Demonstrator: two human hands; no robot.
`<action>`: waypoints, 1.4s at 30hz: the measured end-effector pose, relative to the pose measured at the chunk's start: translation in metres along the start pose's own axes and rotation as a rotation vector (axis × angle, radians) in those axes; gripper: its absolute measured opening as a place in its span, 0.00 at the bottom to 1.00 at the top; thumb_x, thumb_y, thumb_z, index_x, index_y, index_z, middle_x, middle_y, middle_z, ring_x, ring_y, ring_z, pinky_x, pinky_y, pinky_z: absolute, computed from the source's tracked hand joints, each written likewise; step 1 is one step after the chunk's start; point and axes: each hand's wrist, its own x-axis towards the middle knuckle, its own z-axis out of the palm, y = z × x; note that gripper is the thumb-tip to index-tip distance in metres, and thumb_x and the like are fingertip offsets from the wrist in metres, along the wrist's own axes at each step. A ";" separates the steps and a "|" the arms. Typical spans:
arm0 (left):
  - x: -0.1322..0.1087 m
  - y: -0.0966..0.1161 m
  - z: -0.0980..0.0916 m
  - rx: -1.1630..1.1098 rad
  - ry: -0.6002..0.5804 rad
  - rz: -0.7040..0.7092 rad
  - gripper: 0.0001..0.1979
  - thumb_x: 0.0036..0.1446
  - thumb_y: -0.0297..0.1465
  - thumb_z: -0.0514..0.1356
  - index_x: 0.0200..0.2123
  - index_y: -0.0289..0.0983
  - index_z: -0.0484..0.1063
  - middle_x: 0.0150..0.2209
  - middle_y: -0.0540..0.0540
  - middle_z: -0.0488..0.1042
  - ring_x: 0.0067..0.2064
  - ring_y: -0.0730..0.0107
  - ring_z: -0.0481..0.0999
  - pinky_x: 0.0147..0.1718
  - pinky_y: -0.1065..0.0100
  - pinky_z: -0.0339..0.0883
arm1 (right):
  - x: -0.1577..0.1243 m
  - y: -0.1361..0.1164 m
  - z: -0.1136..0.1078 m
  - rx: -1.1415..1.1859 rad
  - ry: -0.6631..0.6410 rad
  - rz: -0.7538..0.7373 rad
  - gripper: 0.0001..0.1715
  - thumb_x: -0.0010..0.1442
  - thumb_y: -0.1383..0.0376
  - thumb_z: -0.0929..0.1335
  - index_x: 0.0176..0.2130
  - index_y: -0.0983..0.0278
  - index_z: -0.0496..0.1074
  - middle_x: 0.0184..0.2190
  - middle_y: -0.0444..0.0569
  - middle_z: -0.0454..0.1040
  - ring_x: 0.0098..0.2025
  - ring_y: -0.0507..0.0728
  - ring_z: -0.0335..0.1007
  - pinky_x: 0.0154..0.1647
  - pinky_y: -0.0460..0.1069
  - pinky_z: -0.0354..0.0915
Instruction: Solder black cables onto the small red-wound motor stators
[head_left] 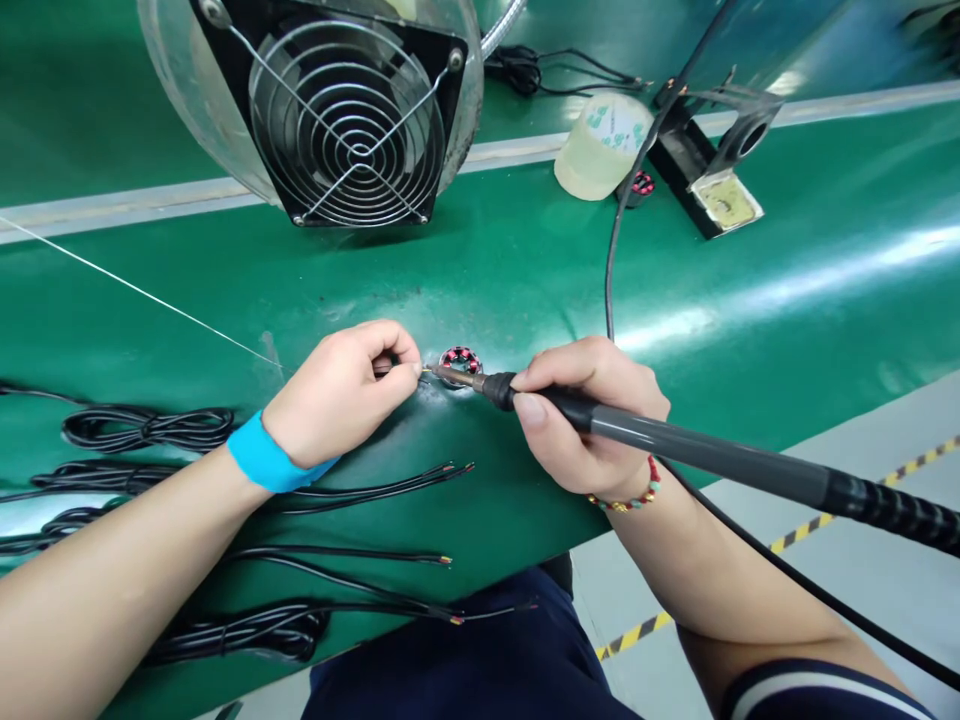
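Observation:
My right hand [589,410] is closed around the dark grip of a soldering iron [675,445], whose tip points left across a small ring-shaped motor stator [460,362]. The stator has red and black segments and lies on the green bench. My left hand [349,385], wearing a blue wristband [277,455], pinches a thin wire close to the iron's tip. A short yellowish end shows at the fingertips; the rest is hidden in the hand. From the left, a thin whitish strand [169,305] runs toward that hand.
Bundled black cables [150,428] with bared ends lie at left and front. A fan with a wire guard [360,150] stands at the back. Behind on the right are a tape roll [596,150], another stator [642,186] and an iron stand [690,165] with a sponge.

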 end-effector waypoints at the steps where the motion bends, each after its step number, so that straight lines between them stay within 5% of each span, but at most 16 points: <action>1: 0.000 -0.001 0.000 -0.009 -0.003 0.002 0.06 0.49 0.31 0.55 0.25 0.37 0.70 0.19 0.54 0.64 0.22 0.76 0.58 0.24 0.70 0.55 | 0.000 0.001 0.000 0.004 0.012 -0.001 0.07 0.60 0.63 0.65 0.29 0.59 0.69 0.22 0.42 0.73 0.17 0.49 0.64 0.18 0.47 0.64; 15: 0.000 -0.002 0.000 -0.016 0.006 0.005 0.06 0.49 0.31 0.54 0.25 0.37 0.69 0.20 0.53 0.66 0.22 0.76 0.59 0.23 0.71 0.54 | -0.003 0.003 0.002 0.024 0.063 -0.008 0.04 0.61 0.63 0.66 0.33 0.58 0.71 0.25 0.42 0.73 0.21 0.50 0.68 0.21 0.48 0.66; 18: 0.000 -0.002 0.000 -0.020 0.000 0.003 0.06 0.49 0.31 0.54 0.25 0.37 0.69 0.21 0.53 0.66 0.22 0.76 0.59 0.23 0.71 0.54 | -0.002 0.005 0.003 -0.004 0.077 0.012 0.04 0.62 0.63 0.67 0.39 0.57 0.72 0.31 0.43 0.77 0.28 0.53 0.74 0.30 0.49 0.72; 23: 0.001 -0.002 0.001 -0.029 0.004 -0.001 0.06 0.49 0.31 0.53 0.25 0.38 0.69 0.21 0.52 0.67 0.22 0.75 0.61 0.22 0.70 0.55 | 0.000 0.005 0.007 0.041 -0.115 0.181 0.17 0.63 0.61 0.66 0.52 0.54 0.69 0.44 0.46 0.77 0.43 0.58 0.77 0.44 0.54 0.75; 27: 0.000 -0.003 0.001 -0.037 0.005 0.010 0.06 0.49 0.30 0.54 0.25 0.38 0.69 0.21 0.52 0.68 0.23 0.74 0.61 0.23 0.70 0.55 | -0.002 0.008 0.015 0.138 -0.179 0.300 0.18 0.66 0.62 0.62 0.55 0.55 0.65 0.43 0.45 0.77 0.39 0.53 0.77 0.44 0.51 0.74; 31: 0.000 -0.003 0.001 -0.039 0.003 0.027 0.06 0.49 0.30 0.54 0.25 0.38 0.69 0.21 0.52 0.68 0.23 0.74 0.62 0.23 0.70 0.55 | -0.001 0.012 0.025 0.013 -0.200 0.237 0.12 0.64 0.66 0.64 0.48 0.58 0.68 0.39 0.45 0.78 0.43 0.56 0.74 0.49 0.55 0.68; 36: 0.000 -0.004 0.000 -0.035 0.012 0.052 0.06 0.49 0.31 0.54 0.25 0.37 0.69 0.22 0.52 0.69 0.24 0.74 0.63 0.24 0.70 0.56 | 0.004 0.018 0.036 -0.033 -0.302 0.156 0.19 0.58 0.71 0.64 0.49 0.58 0.65 0.36 0.45 0.76 0.43 0.58 0.68 0.48 0.56 0.65; 42: 0.001 -0.004 -0.001 -0.173 -0.032 0.024 0.09 0.51 0.35 0.55 0.28 0.36 0.70 0.25 0.51 0.71 0.26 0.73 0.66 0.27 0.70 0.60 | 0.003 0.022 0.040 -0.050 -0.252 0.153 0.21 0.58 0.72 0.63 0.51 0.58 0.64 0.34 0.44 0.73 0.42 0.58 0.66 0.49 0.56 0.64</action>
